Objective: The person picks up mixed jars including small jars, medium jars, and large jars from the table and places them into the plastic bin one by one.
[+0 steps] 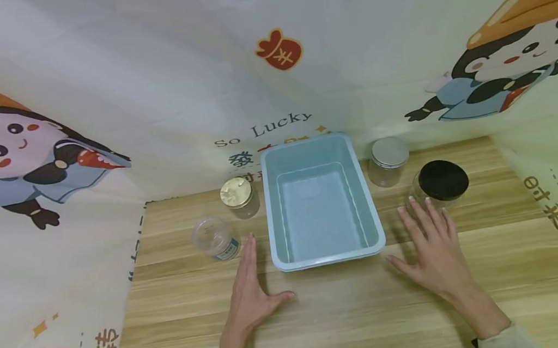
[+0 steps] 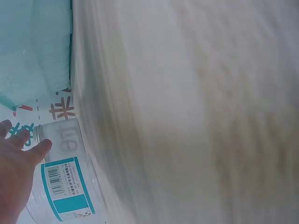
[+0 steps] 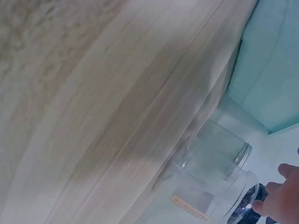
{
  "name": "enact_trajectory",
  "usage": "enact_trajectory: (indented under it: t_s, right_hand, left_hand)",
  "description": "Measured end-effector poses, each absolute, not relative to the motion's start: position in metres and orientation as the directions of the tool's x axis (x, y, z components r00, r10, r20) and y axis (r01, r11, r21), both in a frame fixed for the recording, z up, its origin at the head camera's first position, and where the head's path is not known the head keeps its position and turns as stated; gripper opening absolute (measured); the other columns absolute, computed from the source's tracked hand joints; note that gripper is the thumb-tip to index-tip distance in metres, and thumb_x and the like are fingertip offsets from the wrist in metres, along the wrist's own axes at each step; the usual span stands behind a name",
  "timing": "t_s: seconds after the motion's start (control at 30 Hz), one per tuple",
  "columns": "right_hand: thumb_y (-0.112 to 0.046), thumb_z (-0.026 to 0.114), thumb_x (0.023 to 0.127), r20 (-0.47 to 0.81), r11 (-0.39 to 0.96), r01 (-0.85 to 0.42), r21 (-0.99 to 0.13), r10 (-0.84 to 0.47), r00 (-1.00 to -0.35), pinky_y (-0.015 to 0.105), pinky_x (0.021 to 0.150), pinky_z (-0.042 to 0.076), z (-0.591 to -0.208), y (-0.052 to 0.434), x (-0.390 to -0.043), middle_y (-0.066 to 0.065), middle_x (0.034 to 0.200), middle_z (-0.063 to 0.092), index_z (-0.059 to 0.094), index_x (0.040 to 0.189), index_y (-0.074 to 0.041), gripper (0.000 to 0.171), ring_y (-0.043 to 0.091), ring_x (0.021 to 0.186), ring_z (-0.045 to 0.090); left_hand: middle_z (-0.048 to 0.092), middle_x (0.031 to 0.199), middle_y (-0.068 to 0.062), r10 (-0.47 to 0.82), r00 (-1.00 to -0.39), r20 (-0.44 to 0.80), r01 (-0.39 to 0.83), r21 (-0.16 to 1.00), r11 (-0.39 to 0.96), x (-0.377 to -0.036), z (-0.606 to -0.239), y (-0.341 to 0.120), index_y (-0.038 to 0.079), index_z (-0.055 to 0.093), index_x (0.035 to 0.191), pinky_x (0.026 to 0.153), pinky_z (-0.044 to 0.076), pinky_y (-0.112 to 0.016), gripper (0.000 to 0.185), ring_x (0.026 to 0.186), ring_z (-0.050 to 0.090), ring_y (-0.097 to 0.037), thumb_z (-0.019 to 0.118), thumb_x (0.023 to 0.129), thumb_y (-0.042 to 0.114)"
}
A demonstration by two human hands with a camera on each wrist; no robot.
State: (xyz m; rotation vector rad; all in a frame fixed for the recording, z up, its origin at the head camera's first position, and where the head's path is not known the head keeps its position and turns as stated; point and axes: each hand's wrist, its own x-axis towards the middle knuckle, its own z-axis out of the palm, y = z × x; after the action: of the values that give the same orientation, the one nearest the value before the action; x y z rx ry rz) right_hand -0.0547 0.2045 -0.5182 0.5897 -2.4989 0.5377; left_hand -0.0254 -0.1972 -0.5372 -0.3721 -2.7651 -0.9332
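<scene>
My left hand [image 1: 250,299], thumb spread from straight fingers, is over the table just in front of a see-through jar [image 1: 213,236] with a teal-and-white label. In the left wrist view that labelled jar [image 2: 70,189] stands just beyond the fingers; contact cannot be made out. My right hand [image 1: 435,257] has its fingers extended toward a see-through jar with a black lid [image 1: 443,179]. Whether its fingertips touch that jar is unclear. Between the hands, farther back, stands a light blue plastic basin [image 1: 278,234]. Neither hand holds anything.
Behind the labelled jar is a small jar with a gold lid [image 1: 236,192]. A silver-lidded jar [image 1: 389,153] stands right of the basin, near the back edge. The wooden table [image 1: 340,322] meets a printed cloth backdrop [image 1: 179,94] behind and at both sides.
</scene>
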Motion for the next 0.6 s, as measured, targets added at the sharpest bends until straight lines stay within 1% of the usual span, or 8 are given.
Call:
enact_trajectory:
  t_s: [0.13,0.27,0.33,0.37,0.43,0.53,0.57,0.6]
  right_hand:
    - [-0.078,0.046,0.085,0.599,0.819,-0.511,-0.262,-0.277,-0.751,0.071,0.103,0.025,-0.515,0.204,-0.056,0.024,0.152,0.039,0.046,0.145,-0.003,0.096,0.05,0.138,0.033]
    - [-0.076,0.048,0.085,0.638,0.816,-0.505,-0.279,-0.235,-0.733,0.07,0.095,0.03,-0.511,0.205,-0.059,0.023,0.148,0.043,0.05,0.141,-0.003,0.092,0.049,0.134,0.037]
    - [-0.075,0.049,0.085,0.647,0.817,-0.495,-0.296,-0.21,-0.733,0.07,0.097,0.029,-0.508,0.207,-0.061,0.022,0.149,0.043,0.05,0.14,-0.002,0.092,0.048,0.136,0.036]
    - [-0.074,0.05,0.085,0.651,0.816,-0.493,-0.303,-0.201,-0.732,0.069,0.1,0.029,-0.507,0.209,-0.062,0.022,0.149,0.043,0.05,0.14,-0.001,0.092,0.048,0.136,0.035]
    - [-0.074,0.051,0.085,0.663,0.813,-0.491,-0.314,-0.183,-0.726,0.069,0.105,0.026,-0.504,0.213,-0.064,0.023,0.149,0.042,0.048,0.141,0.0,0.092,0.049,0.138,0.033]
    - [-0.072,0.052,0.085,0.677,0.813,-0.485,-0.321,-0.162,-0.718,0.069,0.109,0.023,-0.5,0.219,-0.069,0.025,0.148,0.042,0.047,0.142,0.001,0.093,0.052,0.138,0.031]
    - [-0.072,0.052,0.085,0.68,0.816,-0.482,-0.319,-0.157,-0.716,0.069,0.109,0.022,-0.499,0.221,-0.07,0.026,0.148,0.042,0.047,0.142,0.001,0.093,0.052,0.138,0.031]
    - [-0.072,0.052,0.085,0.684,0.819,-0.478,-0.319,-0.151,-0.714,0.069,0.109,0.022,-0.498,0.222,-0.071,0.027,0.147,0.043,0.047,0.142,0.001,0.093,0.052,0.138,0.031]
  left_hand:
    - [0.007,0.167,-0.004,0.173,-0.943,0.286,0.313,0.577,0.754,-0.026,-0.536,-0.196,0.009,0.009,0.16,0.115,0.024,-0.053,0.145,0.148,0.022,-0.037,0.096,0.051,0.048]
    - [0.011,0.166,-0.01,0.179,-0.935,0.305,0.334,0.59,0.735,-0.028,-0.533,-0.193,0.005,0.012,0.159,0.114,0.025,-0.054,0.14,0.147,0.022,-0.039,0.096,0.053,0.044]
    - [0.012,0.166,-0.011,0.179,-0.936,0.303,0.333,0.601,0.726,-0.029,-0.532,-0.192,0.006,0.011,0.159,0.114,0.026,-0.056,0.138,0.148,0.021,-0.037,0.094,0.055,0.044]
    - [0.011,0.166,-0.011,0.176,-0.937,0.3,0.331,0.61,0.72,-0.029,-0.53,-0.191,0.007,0.011,0.159,0.113,0.026,-0.056,0.137,0.148,0.021,-0.036,0.092,0.057,0.05]
    - [0.01,0.166,-0.008,0.17,-0.939,0.298,0.329,0.637,0.697,-0.03,-0.528,-0.188,0.011,0.009,0.16,0.113,0.025,-0.057,0.136,0.149,0.019,-0.033,0.09,0.058,0.051]
    - [0.01,0.166,-0.006,0.166,-0.938,0.305,0.335,0.672,0.661,-0.032,-0.524,-0.183,0.012,0.01,0.16,0.113,0.025,-0.058,0.134,0.149,0.02,-0.032,0.085,0.062,0.061]
    - [0.01,0.166,-0.006,0.167,-0.936,0.309,0.341,0.683,0.646,-0.032,-0.523,-0.18,0.012,0.01,0.16,0.113,0.025,-0.059,0.133,0.149,0.02,-0.032,0.085,0.062,0.061]
    - [0.011,0.166,-0.008,0.167,-0.934,0.315,0.347,0.692,0.633,-0.033,-0.523,-0.178,0.012,0.011,0.16,0.112,0.025,-0.06,0.133,0.148,0.02,-0.032,0.089,0.061,0.054]
